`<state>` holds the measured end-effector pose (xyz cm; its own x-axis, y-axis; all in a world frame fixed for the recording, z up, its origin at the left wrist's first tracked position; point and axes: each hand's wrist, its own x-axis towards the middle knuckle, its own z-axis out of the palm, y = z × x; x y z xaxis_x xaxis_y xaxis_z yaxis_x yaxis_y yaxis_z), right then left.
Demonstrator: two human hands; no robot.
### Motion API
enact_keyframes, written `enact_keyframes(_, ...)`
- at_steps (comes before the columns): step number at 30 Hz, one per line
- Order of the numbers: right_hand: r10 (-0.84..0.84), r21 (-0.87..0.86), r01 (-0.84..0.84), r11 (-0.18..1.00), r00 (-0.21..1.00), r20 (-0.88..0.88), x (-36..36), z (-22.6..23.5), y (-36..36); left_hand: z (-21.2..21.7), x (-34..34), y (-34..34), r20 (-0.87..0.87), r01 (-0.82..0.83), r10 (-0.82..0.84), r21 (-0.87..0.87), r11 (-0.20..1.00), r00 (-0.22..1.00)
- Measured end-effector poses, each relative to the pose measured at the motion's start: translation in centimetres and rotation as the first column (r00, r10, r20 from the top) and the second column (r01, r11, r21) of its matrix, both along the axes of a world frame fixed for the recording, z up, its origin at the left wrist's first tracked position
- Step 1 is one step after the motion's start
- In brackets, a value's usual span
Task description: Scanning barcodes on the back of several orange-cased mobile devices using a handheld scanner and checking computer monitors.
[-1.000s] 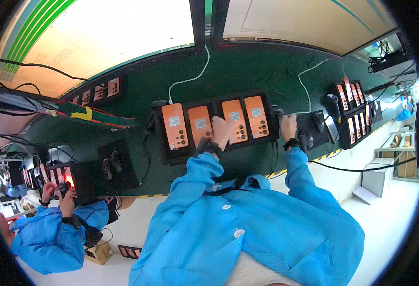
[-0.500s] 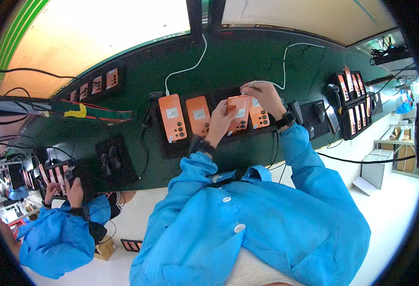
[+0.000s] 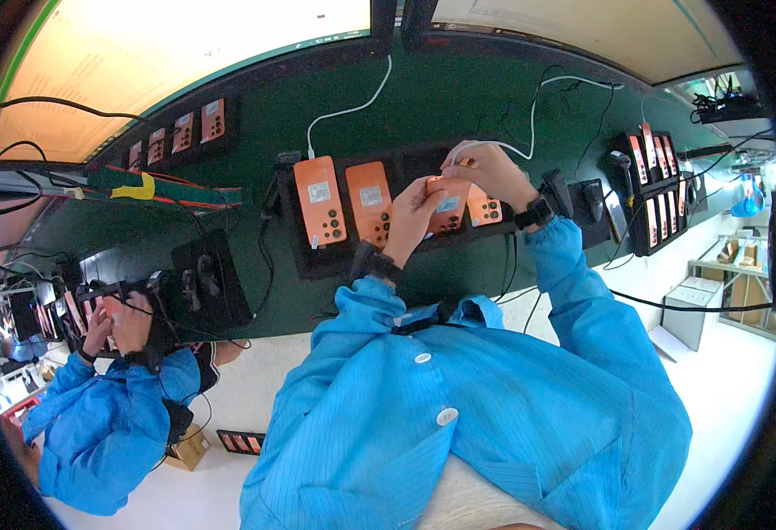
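We find the phone (image 3: 447, 208) gripped by both hands: left hand (image 3: 413, 221) below, right hand (image 3: 485, 172) above, long axis upright.

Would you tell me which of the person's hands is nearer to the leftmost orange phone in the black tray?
Left. The left hand is just right of the leftmost orange phone; the right hand is farther right.

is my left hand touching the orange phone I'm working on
Touching. The head view shows the left hand with its fingers wrapped on the edge of the orange phone, no gap between them.
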<state>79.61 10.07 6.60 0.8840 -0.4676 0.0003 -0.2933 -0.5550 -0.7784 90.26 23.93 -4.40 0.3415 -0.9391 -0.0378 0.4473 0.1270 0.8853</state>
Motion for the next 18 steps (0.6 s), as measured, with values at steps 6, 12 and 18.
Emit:
enact_keyframes(6,0.050,0.132,-0.036,0.991,0.993,-0.105,0.8,-0.2,-0.9,-1.3,0.5,-0.2,0.025,0.027,-0.028,0.011,1.000,0.999)
enact_keyframes(12,0.015,0.413,-0.007,0.911,1.000,-0.016,1.1,-4.1,-2.1,-0.2,1.8,0.5,0.249,-0.104,0.074,0.110,0.988,0.966)
enact_keyframes(18,-0.205,0.110,0.206,0.972,0.979,-0.018,3.6,-10.5,-4.2,-0.8,6.7,8.0,0.332,-0.285,0.186,0.279,0.917,0.925)
